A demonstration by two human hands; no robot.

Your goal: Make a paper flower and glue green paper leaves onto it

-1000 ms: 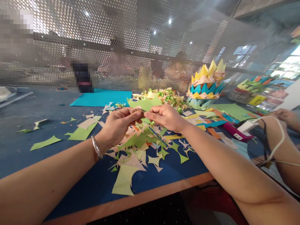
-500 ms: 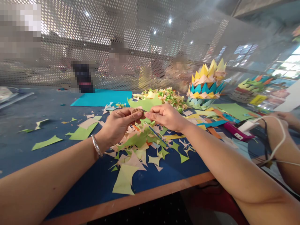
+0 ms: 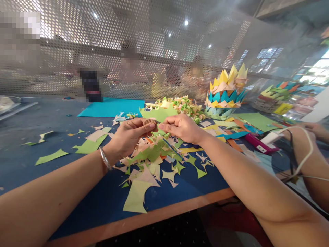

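My left hand, with a silver bangle at the wrist, is closed in a pinch over the middle of the table. Its fingertips meet those of my right hand, also closed in a pinch. What they hold between them is too small and covered to make out. Just below the hands lies a thin blue stick on a heap of green, cream and pink paper scraps. A jagged green paper offcut shows right behind my fingers.
Behind my hands are a pile of small curled paper pieces and a turquoise sheet. A tiered folded-paper piece stands back right. A magenta power strip with cables lies near another person's arm. A perforated screen closes the back.
Both hands keep the same pinch at nearly the same spot. Only a very slight shift of the fingers and the view shows.
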